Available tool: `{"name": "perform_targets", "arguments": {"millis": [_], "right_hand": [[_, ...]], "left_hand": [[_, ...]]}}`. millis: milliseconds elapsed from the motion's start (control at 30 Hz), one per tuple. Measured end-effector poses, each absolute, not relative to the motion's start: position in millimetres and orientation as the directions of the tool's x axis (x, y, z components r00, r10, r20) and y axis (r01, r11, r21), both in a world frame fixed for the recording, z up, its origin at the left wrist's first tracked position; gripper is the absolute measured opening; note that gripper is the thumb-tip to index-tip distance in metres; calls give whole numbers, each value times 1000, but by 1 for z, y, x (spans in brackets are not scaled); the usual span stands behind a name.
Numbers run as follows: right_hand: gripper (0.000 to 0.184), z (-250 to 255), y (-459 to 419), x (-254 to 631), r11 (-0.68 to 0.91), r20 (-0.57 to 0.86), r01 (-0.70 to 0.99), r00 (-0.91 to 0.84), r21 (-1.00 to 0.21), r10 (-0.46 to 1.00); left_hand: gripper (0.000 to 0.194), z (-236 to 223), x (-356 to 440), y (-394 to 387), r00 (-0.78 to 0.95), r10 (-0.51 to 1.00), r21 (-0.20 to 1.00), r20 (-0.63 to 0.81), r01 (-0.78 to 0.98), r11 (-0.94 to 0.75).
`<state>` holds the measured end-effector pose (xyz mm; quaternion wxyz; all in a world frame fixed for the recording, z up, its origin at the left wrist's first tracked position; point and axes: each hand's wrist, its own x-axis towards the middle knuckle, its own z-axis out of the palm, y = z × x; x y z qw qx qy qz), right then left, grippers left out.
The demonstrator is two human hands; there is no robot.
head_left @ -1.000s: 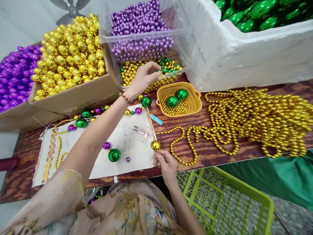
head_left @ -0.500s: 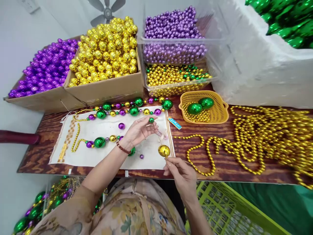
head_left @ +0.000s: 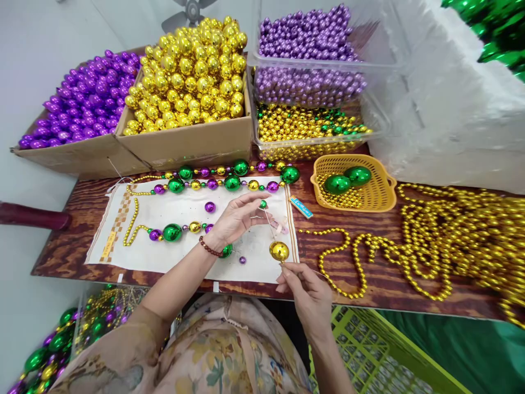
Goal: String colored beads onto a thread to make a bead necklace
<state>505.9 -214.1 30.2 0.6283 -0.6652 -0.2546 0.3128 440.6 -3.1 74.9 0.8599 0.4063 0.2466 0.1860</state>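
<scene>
Just above the right hand (head_left: 308, 298), its grip pinching thread (head_left: 268, 224), sits a gold bead (head_left: 279, 251).

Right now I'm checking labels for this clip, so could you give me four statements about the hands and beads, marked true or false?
1. The left hand holds a small green bead. True.
2. The orange basket holds two large purple balls. False: its two large balls are green.
3. The large gold ball is between the left hand and the right hand. True.
4. The beaded bracelet is on the right arm. False: it is on the left.
</scene>
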Motion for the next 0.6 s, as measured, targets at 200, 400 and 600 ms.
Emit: {"name": "perform_targets", "arguments": {"millis": [200,400,600], "right_hand": [[22,9,-203,503,-27,-122,-141,727,-990,676],[22,-10,-197,501,-4,-146,-194,723,-981,675],[22,-10,-194,499,-13,-151,-197,705,-980,693]], "left_hand": [[35,68,425,-21,854,501,986,-140,72,152],[25,57,363,47,587,804,619,98,596,-511],[31,45,346,81,605,788,332,-111,770,-545]]}}
